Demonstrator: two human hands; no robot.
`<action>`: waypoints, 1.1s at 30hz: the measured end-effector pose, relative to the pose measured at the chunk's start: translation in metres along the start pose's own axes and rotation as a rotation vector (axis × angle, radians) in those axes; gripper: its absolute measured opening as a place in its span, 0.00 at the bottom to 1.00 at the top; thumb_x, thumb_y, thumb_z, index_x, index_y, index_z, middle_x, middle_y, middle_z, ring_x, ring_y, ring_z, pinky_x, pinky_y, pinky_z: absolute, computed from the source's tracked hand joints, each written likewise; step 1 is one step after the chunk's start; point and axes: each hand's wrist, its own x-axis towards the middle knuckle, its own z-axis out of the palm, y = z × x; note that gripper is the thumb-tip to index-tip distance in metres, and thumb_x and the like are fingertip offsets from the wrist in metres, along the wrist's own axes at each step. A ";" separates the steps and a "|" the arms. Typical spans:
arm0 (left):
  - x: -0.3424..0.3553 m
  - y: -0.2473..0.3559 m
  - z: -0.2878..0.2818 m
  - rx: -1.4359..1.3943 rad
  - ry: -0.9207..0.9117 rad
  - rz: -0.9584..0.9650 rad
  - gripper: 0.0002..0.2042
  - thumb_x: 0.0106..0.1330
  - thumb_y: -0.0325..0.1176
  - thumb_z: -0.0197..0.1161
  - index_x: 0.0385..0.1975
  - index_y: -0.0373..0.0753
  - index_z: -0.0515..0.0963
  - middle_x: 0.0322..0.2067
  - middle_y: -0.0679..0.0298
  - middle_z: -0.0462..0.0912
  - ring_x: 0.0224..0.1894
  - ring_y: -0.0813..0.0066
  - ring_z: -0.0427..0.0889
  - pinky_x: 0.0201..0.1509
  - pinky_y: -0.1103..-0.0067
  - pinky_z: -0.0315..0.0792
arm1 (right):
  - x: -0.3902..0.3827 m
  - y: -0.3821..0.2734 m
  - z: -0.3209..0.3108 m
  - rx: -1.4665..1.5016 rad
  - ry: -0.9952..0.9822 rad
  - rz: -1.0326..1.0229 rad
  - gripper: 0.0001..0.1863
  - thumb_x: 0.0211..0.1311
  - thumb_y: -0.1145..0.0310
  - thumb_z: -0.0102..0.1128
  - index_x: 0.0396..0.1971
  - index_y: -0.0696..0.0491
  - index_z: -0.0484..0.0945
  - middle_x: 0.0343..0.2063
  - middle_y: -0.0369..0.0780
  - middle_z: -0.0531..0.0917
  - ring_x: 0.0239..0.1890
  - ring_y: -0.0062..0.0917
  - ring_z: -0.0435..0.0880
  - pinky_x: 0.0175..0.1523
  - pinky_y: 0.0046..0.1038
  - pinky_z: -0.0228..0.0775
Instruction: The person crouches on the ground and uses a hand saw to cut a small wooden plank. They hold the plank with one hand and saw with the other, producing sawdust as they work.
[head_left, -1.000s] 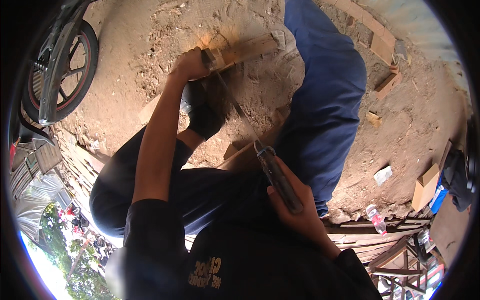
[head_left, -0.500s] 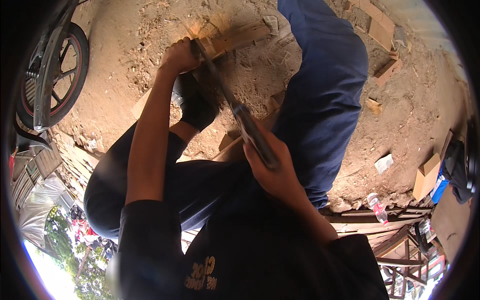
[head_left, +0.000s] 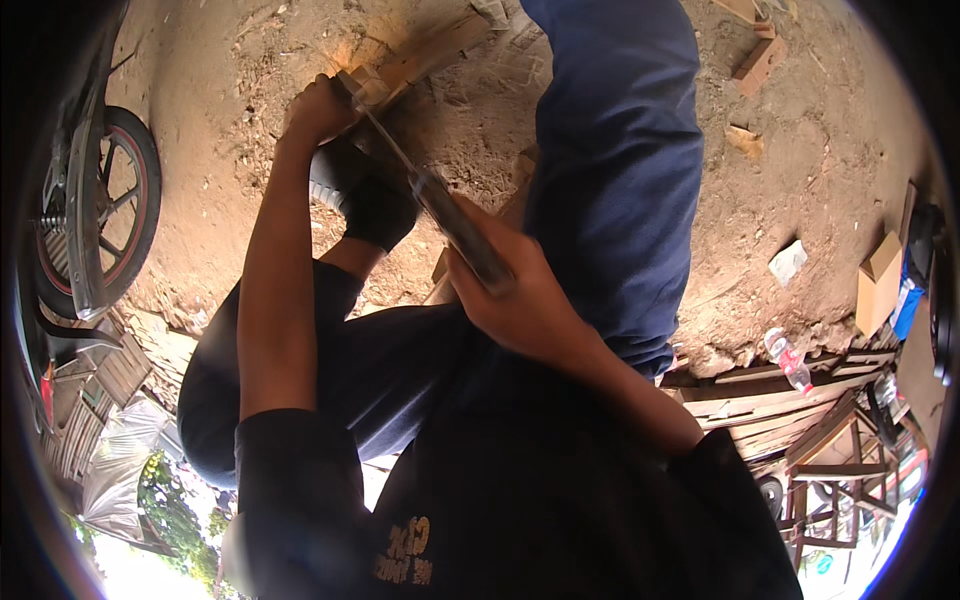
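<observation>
My right hand (head_left: 515, 290) is wrapped round the dark handle (head_left: 460, 235) of a machete-like tool. Its narrow blade (head_left: 393, 140) slants up and left toward my left hand (head_left: 318, 112). There my left fingers are closed round a small wooden block (head_left: 348, 86), partly in shadow, beside the blade's far end. A thicker length of wood (head_left: 435, 58) lies on the ground just beyond it. My left foot, in a dark shoe (head_left: 375, 205), is close below my left hand. The blade's tip is blurred and hard to make out.
A motorbike wheel (head_left: 128, 215) stands at the left. Brick pieces (head_left: 760, 62), a paper scrap (head_left: 788, 262), a plastic bottle (head_left: 788, 360) and a cardboard box (head_left: 880, 283) lie on the dirt at the right. My right leg (head_left: 620, 180) stretches forward beside the tool.
The whole scene has shifted as my head turned. Both hands and the tool appear further left and slightly higher, and the blade still reaches toward the wood by my left hand.
</observation>
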 end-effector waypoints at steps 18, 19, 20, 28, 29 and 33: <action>-0.023 0.017 -0.020 -0.030 0.062 -0.019 0.30 0.51 0.50 0.67 0.47 0.34 0.71 0.45 0.44 0.81 0.50 0.48 0.80 0.55 0.62 0.74 | 0.003 0.007 -0.002 0.033 0.012 -0.066 0.29 0.59 0.80 0.51 0.63 0.60 0.65 0.26 0.38 0.78 0.29 0.16 0.76 0.36 0.22 0.70; -0.023 0.015 -0.020 -0.033 0.053 0.003 0.29 0.52 0.50 0.66 0.47 0.34 0.70 0.46 0.44 0.81 0.50 0.48 0.80 0.55 0.62 0.74 | 0.015 0.005 0.000 0.029 -0.015 -0.055 0.29 0.59 0.80 0.50 0.64 0.59 0.65 0.27 0.38 0.78 0.30 0.16 0.76 0.37 0.22 0.70; -0.024 0.013 -0.020 -0.036 0.043 0.025 0.29 0.52 0.50 0.66 0.47 0.34 0.70 0.46 0.44 0.81 0.50 0.48 0.80 0.55 0.62 0.74 | 0.015 0.004 0.001 -0.005 -0.010 -0.087 0.29 0.59 0.80 0.50 0.63 0.60 0.65 0.27 0.37 0.78 0.29 0.16 0.76 0.37 0.22 0.70; -0.032 0.022 -0.019 0.085 0.076 0.016 0.29 0.54 0.51 0.65 0.48 0.35 0.69 0.46 0.48 0.80 0.51 0.49 0.79 0.56 0.63 0.74 | -0.002 0.010 0.015 -0.041 0.084 -0.112 0.28 0.59 0.80 0.50 0.62 0.60 0.67 0.26 0.34 0.76 0.27 0.15 0.72 0.34 0.20 0.67; -0.033 0.022 -0.018 0.080 0.077 0.015 0.29 0.54 0.51 0.65 0.48 0.35 0.69 0.46 0.48 0.80 0.52 0.50 0.79 0.57 0.63 0.74 | 0.016 0.013 0.018 -0.002 0.037 -0.029 0.28 0.59 0.80 0.50 0.63 0.59 0.66 0.27 0.34 0.76 0.28 0.15 0.73 0.36 0.20 0.67; -0.023 0.012 -0.008 0.068 0.093 0.021 0.30 0.54 0.51 0.65 0.49 0.34 0.68 0.48 0.48 0.79 0.54 0.50 0.78 0.58 0.63 0.73 | 0.037 0.025 0.022 0.019 0.038 -0.099 0.27 0.60 0.79 0.50 0.62 0.59 0.67 0.27 0.34 0.77 0.28 0.15 0.73 0.36 0.20 0.68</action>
